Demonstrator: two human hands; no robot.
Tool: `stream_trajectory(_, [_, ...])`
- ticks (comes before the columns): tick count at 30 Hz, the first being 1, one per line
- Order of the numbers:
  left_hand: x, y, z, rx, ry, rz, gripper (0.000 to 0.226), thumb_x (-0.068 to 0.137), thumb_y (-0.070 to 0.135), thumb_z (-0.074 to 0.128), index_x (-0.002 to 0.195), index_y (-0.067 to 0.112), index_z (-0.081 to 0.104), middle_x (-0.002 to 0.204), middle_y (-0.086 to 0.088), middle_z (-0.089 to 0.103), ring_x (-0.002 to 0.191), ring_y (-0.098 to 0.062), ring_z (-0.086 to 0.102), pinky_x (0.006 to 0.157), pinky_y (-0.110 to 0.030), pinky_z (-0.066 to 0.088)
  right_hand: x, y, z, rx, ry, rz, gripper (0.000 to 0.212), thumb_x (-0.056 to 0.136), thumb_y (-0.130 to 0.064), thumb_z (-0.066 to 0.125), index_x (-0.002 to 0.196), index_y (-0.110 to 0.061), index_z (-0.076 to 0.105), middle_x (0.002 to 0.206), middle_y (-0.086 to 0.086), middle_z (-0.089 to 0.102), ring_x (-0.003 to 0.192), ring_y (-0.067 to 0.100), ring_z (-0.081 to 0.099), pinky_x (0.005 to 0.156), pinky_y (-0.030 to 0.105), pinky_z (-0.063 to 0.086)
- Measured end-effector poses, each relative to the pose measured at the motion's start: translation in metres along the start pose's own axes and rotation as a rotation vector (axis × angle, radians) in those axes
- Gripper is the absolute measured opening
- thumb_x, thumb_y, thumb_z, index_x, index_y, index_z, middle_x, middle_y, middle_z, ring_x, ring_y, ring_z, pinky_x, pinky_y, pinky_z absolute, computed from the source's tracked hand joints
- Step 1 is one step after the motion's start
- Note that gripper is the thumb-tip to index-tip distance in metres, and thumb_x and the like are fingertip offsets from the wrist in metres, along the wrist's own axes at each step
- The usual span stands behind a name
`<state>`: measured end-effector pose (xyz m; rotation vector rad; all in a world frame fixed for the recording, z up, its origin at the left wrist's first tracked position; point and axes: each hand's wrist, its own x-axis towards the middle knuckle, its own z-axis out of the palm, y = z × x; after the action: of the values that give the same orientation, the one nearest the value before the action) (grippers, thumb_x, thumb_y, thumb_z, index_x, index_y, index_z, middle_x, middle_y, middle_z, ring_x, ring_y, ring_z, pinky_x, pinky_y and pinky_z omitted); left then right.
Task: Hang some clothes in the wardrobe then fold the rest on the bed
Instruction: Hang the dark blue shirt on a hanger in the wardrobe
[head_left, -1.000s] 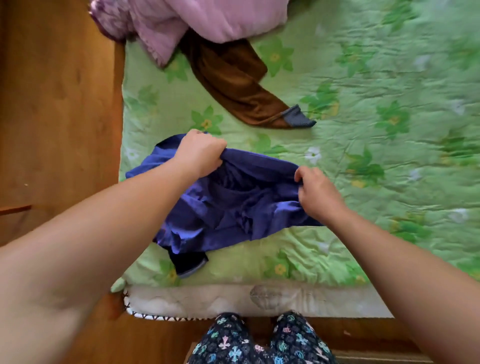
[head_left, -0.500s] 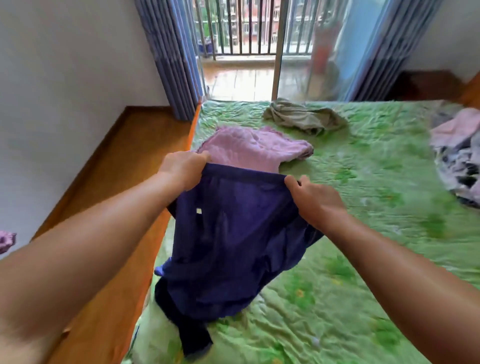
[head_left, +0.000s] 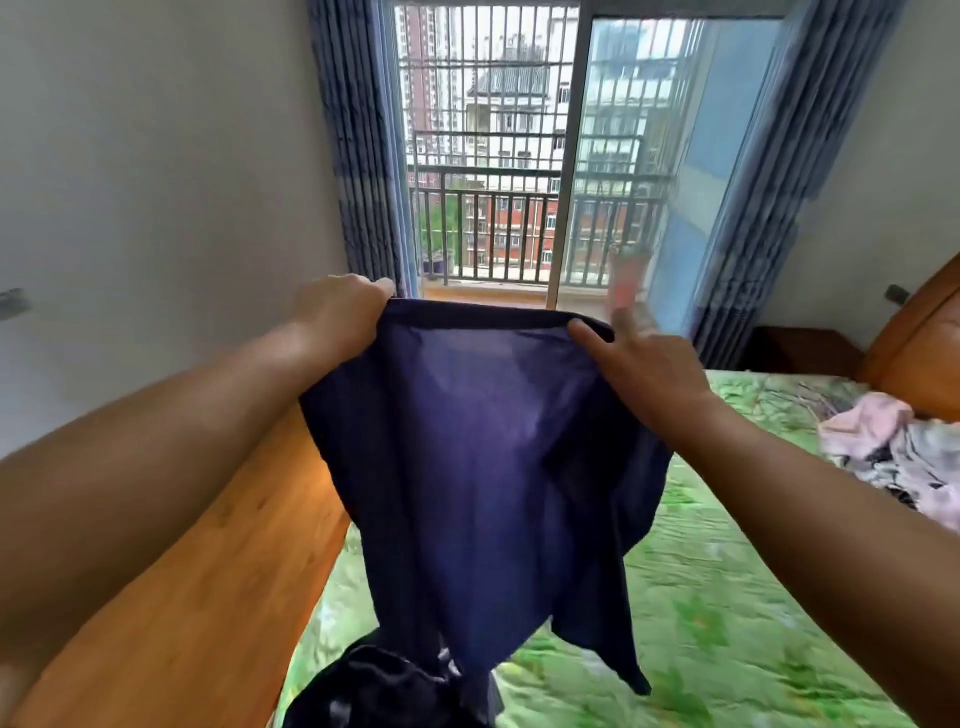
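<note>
Gripping navy garment (head_left: 483, 467) aloft: left hand (head_left: 337, 317), right hand (head_left: 641, 364).

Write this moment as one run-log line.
left hand: grips blue garment top edge | right hand: pinches top edge | blue garment: hangs over bed | fold: not yet

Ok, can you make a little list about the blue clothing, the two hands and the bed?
held up: dark blue garment, hanging down above the bed
left grip: left hand grips its top edge
right grip: right hand pinches its top edge, thumb in front
bed cover: green, flowered
other clothes: pink and patterned pile, far right on the bed
behind: balcony door, blue curtains
beside bed: wooden floor
</note>
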<state>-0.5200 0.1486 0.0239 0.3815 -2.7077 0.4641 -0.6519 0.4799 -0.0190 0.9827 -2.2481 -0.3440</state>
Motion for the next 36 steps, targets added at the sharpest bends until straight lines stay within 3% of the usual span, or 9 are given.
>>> stream_trajectory(8, [0.013,-0.021,-0.039,-0.083,0.08,-0.085,0.011,0.083,0.005,0.051,0.084,0.016,0.048,0.076,-0.004,0.05,0.066,-0.027,0.049,0.054,-0.033,0.032,0.028,0.034,-0.03,0.262,0.092,0.181,0.052,0.1,-0.013,0.04,0.143,-0.024,0.013,0.107,0.02,0.061,0.069,0.04,0.063,0.056,0.041,0.043])
stream_trajectory(12, [0.017,-0.017,-0.05,-0.109,0.041,-0.024,0.008,0.085,0.011,0.056,0.089,0.017,0.053,0.084,-0.006,0.056,0.072,-0.03,0.054,0.058,-0.036,0.039,0.029,0.044,-0.033,0.132,0.035,0.203,0.033,0.092,-0.009,0.048,0.123,-0.016,0.038,0.104,0.018,0.058,0.069,0.04,0.064,0.053,0.038,0.038])
stream_trajectory(16, [0.013,-0.015,-0.044,-0.081,0.011,0.009,0.006,0.09,0.011,0.053,0.093,0.016,0.053,0.088,-0.009,0.06,0.075,-0.033,0.056,0.062,-0.04,0.045,0.021,0.054,-0.028,-0.036,-0.069,0.132,0.034,0.087,-0.011,0.058,0.118,-0.015,0.044,0.098,0.016,0.059,0.063,0.036,0.063,0.046,0.033,0.03])
stream_trajectory(22, [0.021,-0.005,-0.043,0.008,0.123,0.019,0.018,0.088,0.002,0.05,0.101,0.015,0.048,0.092,-0.011,0.061,0.079,-0.035,0.059,0.059,-0.037,0.039,0.021,0.059,-0.028,-0.128,-0.117,0.255,0.024,0.083,0.004,0.061,0.105,-0.007,0.06,0.086,0.013,0.064,0.074,0.036,0.069,0.054,0.034,0.04])
stream_trajectory(27, [0.025,0.0,-0.039,-0.098,-0.022,-0.041,0.013,0.086,0.013,0.057,0.085,0.021,0.046,0.087,-0.006,0.059,0.073,-0.028,0.052,0.061,-0.037,0.043,0.023,0.064,-0.023,-0.021,-0.128,0.317,0.024,0.083,0.006,0.056,0.105,-0.004,0.057,0.094,0.018,0.062,0.08,0.04,0.067,0.058,0.038,0.042])
stream_trajectory(29, [0.025,0.005,-0.042,-0.294,-0.232,-0.017,0.013,0.082,0.025,0.068,0.081,0.027,0.054,0.088,-0.003,0.063,0.076,-0.024,0.058,0.064,-0.033,0.046,0.026,0.065,-0.021,0.154,-0.22,0.44,0.026,0.087,-0.004,0.052,0.113,-0.007,0.056,0.101,0.017,0.065,0.085,0.038,0.065,0.064,0.037,0.043])
stream_trajectory(32, [0.022,0.011,-0.05,-0.658,-0.574,-0.048,0.015,0.078,0.037,0.073,0.089,0.029,0.067,0.092,0.001,0.07,0.082,-0.019,0.068,0.063,-0.032,0.053,0.031,0.068,-0.031,0.498,-0.583,0.452,0.035,0.085,-0.021,0.067,0.115,-0.007,0.057,0.102,0.013,0.065,0.081,0.025,0.061,0.062,0.029,0.045])
stream_trajectory(34, [0.021,0.011,-0.047,-0.676,-0.578,-0.046,0.01,0.086,0.028,0.065,0.096,0.028,0.068,0.099,0.0,0.068,0.086,-0.018,0.066,0.064,-0.03,0.05,0.028,0.069,-0.033,0.703,-0.835,0.363,0.042,0.076,-0.032,0.082,0.108,-0.012,0.062,0.105,0.01,0.068,0.088,0.024,0.066,0.07,0.03,0.055])
stream_trajectory(36, [0.021,0.01,-0.039,-0.513,-0.425,0.008,0.012,0.091,0.019,0.059,0.1,0.025,0.064,0.102,0.0,0.064,0.088,-0.019,0.06,0.071,-0.029,0.043,0.023,0.066,-0.032,0.857,-0.93,0.319,0.042,0.078,-0.044,0.082,0.107,-0.018,0.067,0.108,0.007,0.07,0.097,0.026,0.069,0.087,0.04,0.058])
